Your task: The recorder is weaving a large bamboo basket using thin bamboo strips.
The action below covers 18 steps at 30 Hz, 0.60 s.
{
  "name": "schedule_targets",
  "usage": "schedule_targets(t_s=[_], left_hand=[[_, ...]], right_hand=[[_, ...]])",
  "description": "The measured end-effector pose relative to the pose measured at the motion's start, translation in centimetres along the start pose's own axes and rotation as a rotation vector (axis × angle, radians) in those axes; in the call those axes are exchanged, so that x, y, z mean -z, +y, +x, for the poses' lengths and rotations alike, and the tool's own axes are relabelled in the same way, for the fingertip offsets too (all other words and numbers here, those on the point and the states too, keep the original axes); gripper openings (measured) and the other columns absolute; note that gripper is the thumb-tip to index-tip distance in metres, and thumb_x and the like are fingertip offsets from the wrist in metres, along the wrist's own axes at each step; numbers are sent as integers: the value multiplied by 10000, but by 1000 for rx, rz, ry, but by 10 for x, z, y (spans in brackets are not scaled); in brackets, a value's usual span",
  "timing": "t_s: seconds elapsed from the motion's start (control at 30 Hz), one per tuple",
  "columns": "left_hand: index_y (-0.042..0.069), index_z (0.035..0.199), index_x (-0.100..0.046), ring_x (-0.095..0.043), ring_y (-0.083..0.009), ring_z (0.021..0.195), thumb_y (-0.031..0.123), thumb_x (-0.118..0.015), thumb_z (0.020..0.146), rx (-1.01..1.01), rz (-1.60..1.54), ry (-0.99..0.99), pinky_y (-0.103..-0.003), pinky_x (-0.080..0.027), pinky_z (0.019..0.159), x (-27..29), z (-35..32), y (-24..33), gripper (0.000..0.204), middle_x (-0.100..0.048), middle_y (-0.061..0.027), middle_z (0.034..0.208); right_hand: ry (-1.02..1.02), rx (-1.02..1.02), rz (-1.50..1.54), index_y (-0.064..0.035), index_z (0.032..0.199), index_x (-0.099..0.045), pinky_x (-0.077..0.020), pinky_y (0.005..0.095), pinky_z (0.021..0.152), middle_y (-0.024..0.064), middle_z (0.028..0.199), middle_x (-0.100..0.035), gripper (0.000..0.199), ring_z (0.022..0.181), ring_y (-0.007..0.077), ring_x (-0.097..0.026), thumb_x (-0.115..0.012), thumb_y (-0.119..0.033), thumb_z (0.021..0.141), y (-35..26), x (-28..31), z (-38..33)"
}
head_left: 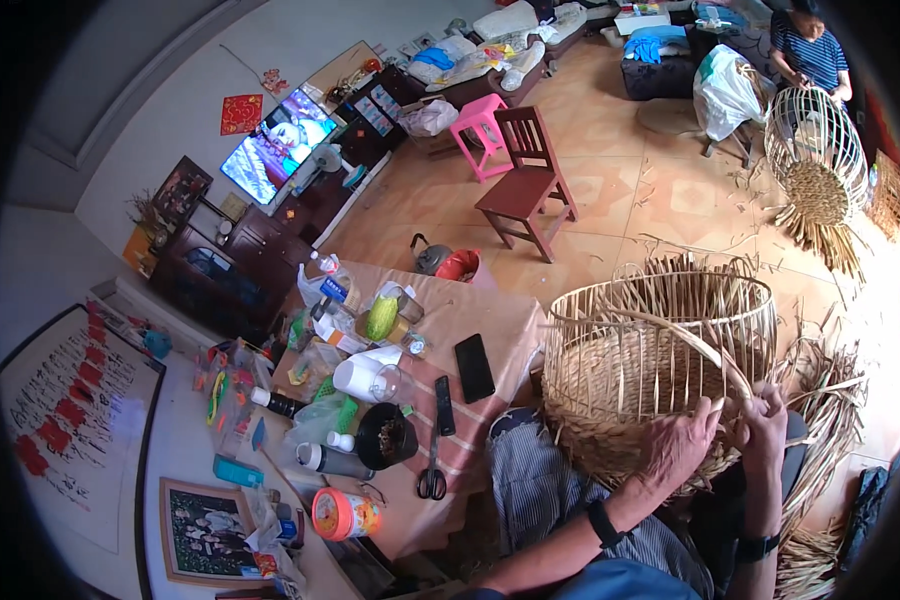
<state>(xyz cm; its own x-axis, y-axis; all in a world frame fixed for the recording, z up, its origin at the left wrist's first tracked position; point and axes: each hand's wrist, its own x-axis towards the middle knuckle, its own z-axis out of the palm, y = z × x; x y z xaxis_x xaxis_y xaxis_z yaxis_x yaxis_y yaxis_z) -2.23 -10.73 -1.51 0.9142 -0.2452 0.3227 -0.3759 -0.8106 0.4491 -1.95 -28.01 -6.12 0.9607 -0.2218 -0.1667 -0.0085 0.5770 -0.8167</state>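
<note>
We've got the half-woven basket (660,350) on our lap, just right of the table (500,320). Left hand (678,445) & right hand (765,425) both closed on its rim strips.

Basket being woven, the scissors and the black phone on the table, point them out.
woven basket (660,330): head view, its side wall.
scissors (432,478): head view, near the handles.
black phone (474,367): head view, its screen.
</note>
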Motion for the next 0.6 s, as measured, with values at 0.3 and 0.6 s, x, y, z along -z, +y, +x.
schedule_targets(t_s=[0.3,0.6], left_hand=[[100,1049,-554,-689,-336,617,278,-646,1001,67,-126,-72,-478,-513,583,-7,-9,3,206,-649,-145,634],[100,1095,-559,-704,-318,672,291,-605,1035,48,-189,-85,-450,-509,596,-3,-6,-4,206,-700,-133,740]], right_hand=[[-333,-56,-352,-25,1210,-544,-437,205,567,31,935,-634,491,694,61,-556,-850,-170,855,-28,-7,-33],[-158,-204,-412,-30,1003,-596,-456,194,528,-6,829,-600,210,637,41,-549,-604,-234,1052,-46,5,23]])
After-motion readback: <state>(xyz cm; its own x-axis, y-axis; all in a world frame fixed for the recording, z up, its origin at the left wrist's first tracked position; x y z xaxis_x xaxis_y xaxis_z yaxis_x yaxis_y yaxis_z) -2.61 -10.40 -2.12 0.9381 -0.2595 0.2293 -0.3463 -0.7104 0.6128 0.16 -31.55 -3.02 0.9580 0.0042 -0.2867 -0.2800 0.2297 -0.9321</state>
